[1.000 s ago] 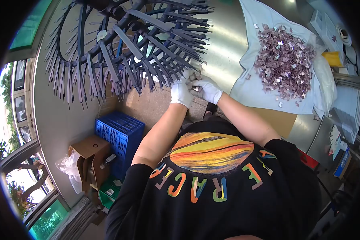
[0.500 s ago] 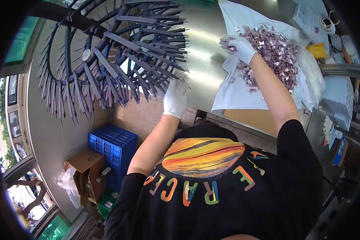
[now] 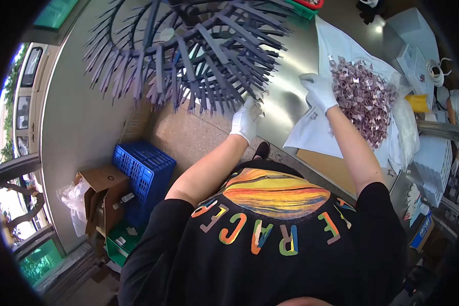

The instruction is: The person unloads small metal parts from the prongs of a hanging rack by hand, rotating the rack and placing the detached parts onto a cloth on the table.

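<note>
Steel table (image 3: 285,66) bears white cloth (image 3: 311,130); gloved hands' fingers' grip cannot be told.

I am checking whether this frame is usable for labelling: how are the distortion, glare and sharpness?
Head view: strong fisheye bending, black vignette around the edges; glare streaks on the shiny steel table; overexposed windows at left; the white-gloved left hand and white-gloved right hand look fairly sharp, the pile of small purple pieces too fine to resolve singly.
</note>
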Demonstrator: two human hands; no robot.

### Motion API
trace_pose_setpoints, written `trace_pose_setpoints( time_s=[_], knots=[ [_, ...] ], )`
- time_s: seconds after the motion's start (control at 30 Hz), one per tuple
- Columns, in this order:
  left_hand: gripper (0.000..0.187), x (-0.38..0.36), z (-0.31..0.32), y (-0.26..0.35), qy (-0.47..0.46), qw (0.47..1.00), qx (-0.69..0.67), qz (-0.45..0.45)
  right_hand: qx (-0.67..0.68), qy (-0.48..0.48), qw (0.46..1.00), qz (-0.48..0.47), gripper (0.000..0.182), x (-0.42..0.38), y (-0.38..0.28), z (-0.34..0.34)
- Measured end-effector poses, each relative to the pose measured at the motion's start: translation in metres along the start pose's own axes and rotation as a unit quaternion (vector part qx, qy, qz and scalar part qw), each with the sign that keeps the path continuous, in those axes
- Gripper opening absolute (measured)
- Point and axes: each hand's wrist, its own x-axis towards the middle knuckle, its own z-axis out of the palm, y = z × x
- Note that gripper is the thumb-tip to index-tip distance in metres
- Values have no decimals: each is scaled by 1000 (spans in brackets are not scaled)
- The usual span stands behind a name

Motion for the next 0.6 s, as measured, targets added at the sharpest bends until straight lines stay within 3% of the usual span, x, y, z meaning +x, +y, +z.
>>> trace_pose_setpoints(
  time_s=[0.03,0.07,0.1,0.13,0.17,0.2,0.23,0.27,0.33,0.37,0.4,0.43,0.47,0.5,0.53,0.57,0.6],
  knots=[
    [39,0,1,-2,-3,996,73,50,234,-80,951,189,35,-12,-56,10],
    [41,-1,2,-6,1,984,145,99,385,-109,884,243,38,-16,-56,37],
    [46,10,4,-9,65,988,92,110,480,-135,824,270,42,-19,-55,59],
    [48,39,-3,-22,56,993,36,94,566,-171,756,280,40,-22,-28,94],
    [42,15,11,-7,112,987,66,89,679,-237,633,287,35,-20,-42,101],
    [37,51,9,-28,142,978,-2,155,670,-241,643,282,31,-19,-38,116],
    [38,58,13,-30,167,969,-15,184,587,-251,745,196,31,-13,-17,137],
    [36,34,19,-16,140,978,-14,152,599,-264,728,202,33,-11,-18,137],
    [33,56,28,-32,229,951,-1,209,622,-291,694,215,37,-9,-22,139],
    [32,67,32,-40,278,934,35,222,685,-261,612,297,40,-21,-53,124],
    [32,56,24,-22,240,952,50,181,751,-208,512,361,44,-20,-79,124],
    [34,63,60,-14,404,859,166,267,769,-255,513,284,41,-15,-47,133],
    [35,69,61,-31,388,871,135,269,724,-362,556,187,43,-16,-19,136],
    [36,74,63,-48,373,882,103,269,714,-337,556,259,42,-22,-22,127],
    [37,88,16,-44,142,963,-33,226,717,-300,548,310,41,-20,-36,133],
    [23,21,21,-9,166,968,95,163,734,-295,531,303,40,-18,-31,140],
    [21,13,24,-8,121,975,16,185,717,-315,566,258,38,-21,-40,132]
  ],
)
